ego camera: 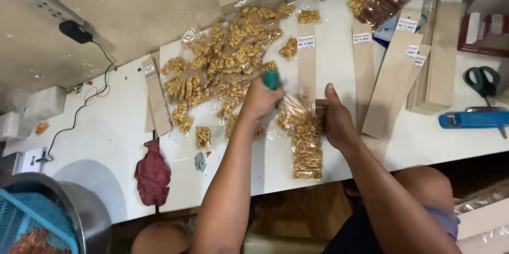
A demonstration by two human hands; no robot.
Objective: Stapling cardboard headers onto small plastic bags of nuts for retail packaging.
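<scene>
Bare counter is left open on the left; passage ahead is blocked by heaped nut packets, rightward by cardboard strips.

Both bare forearms extend from six o'clock toward twelve, converging slightly. Left hand is closed in a fist, knuckles up, wrist straight. Right hand is curled closed, thumb raised toward twelve o'clock, wrist bent slightly inward.

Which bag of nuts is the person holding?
The long clear bag of nuts between both hands. The right hand pinches its top edge, and the left hand, gripping a green tool, touches it. The other bags in the pile lie untouched.
</scene>
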